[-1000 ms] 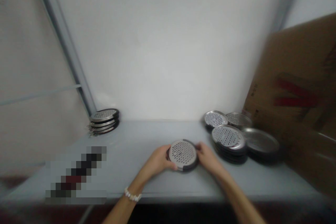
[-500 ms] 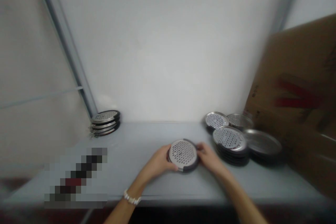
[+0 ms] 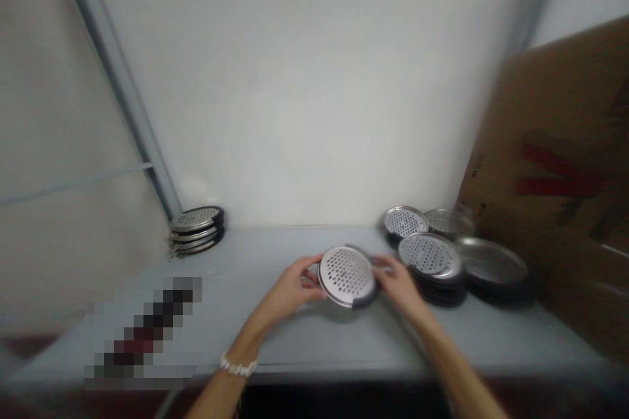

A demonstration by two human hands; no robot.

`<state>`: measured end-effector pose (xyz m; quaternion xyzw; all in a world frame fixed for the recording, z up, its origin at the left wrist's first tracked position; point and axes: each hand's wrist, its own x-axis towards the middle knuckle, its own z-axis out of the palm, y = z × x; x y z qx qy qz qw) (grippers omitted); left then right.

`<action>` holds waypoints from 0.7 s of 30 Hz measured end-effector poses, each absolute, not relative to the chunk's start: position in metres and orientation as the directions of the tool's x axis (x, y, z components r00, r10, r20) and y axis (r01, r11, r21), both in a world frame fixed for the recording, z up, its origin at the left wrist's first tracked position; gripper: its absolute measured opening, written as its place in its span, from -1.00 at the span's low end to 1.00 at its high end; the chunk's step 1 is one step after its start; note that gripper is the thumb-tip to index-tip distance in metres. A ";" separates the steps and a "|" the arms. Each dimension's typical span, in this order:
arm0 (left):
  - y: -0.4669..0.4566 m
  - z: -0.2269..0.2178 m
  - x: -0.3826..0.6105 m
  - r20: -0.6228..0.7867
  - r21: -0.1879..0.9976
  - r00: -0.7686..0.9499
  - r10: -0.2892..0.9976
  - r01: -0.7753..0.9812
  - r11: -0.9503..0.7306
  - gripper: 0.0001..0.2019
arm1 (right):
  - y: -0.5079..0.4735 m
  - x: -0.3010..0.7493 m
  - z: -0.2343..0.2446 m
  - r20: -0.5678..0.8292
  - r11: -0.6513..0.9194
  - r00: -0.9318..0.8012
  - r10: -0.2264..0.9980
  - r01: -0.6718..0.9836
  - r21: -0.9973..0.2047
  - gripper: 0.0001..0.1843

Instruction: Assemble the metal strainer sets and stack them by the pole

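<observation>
Both my hands hold a round perforated steel plate with a dark rim [image 3: 346,277], gripping it by opposite edges just above the table. It looks like a grater disc. My left hand [image 3: 295,289] has its fingers curled around the left edge, and my right hand [image 3: 398,287] holds the right edge. The plate tilts with its holed face toward me. Just right of my right hand stands a stack of similar discs [image 3: 430,256]. A white beaded bracelet [image 3: 238,365] circles my left wrist.
Further discs lie behind that stack [image 3: 405,221], with a plain metal dish [image 3: 490,263] beside it. A small stack [image 3: 197,219] leans at the far left of the grey table [image 3: 275,249]. A brown cardboard sheet [image 3: 555,163] leans at right. A pixelated patch [image 3: 142,334] covers the table's left.
The plate has risen slightly and tilted, showing more of its perforated face. My left fingers have shifted along its edge, and my hands have moved a little closer to me.
</observation>
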<state>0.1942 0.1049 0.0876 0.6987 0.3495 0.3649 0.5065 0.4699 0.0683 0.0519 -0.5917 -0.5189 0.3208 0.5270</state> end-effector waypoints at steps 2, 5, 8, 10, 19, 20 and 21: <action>0.105 0.087 0.196 0.160 0.961 0.481 0.862 0.123 -0.247 -0.19 | 0.069 0.469 0.050 0.171 0.095 0.269 0.948 0.274 -0.957 -0.62; 0.104 0.088 0.198 0.160 0.953 0.469 0.869 0.156 -0.260 -0.22 | 0.069 0.467 0.047 0.161 0.093 0.276 0.948 0.245 -0.965 -0.63; 0.103 0.089 0.199 0.107 0.959 0.459 0.882 0.187 -0.214 -0.24 | 0.067 0.467 0.050 0.145 0.092 0.274 0.951 0.196 -0.976 -0.59; 0.103 0.090 0.199 0.079 0.963 0.461 0.884 0.193 -0.187 -0.27 | 0.064 0.469 0.056 0.140 0.098 0.265 0.954 0.167 -0.981 -0.54; 0.108 0.086 0.200 0.059 0.962 0.431 0.900 0.215 -0.166 -0.16 | 0.055 0.479 0.080 0.180 0.161 0.251 0.951 0.093 -0.983 -0.32; 0.109 0.085 0.199 0.052 0.960 0.414 0.909 0.230 -0.160 -0.15 | 0.055 0.478 0.081 0.182 0.165 0.245 0.952 0.086 -0.982 -0.34; 0.110 0.083 0.199 0.042 0.957 0.394 0.918 0.247 -0.150 -0.14 | 0.055 0.476 0.080 0.181 0.166 0.235 0.955 0.081 -0.983 -0.37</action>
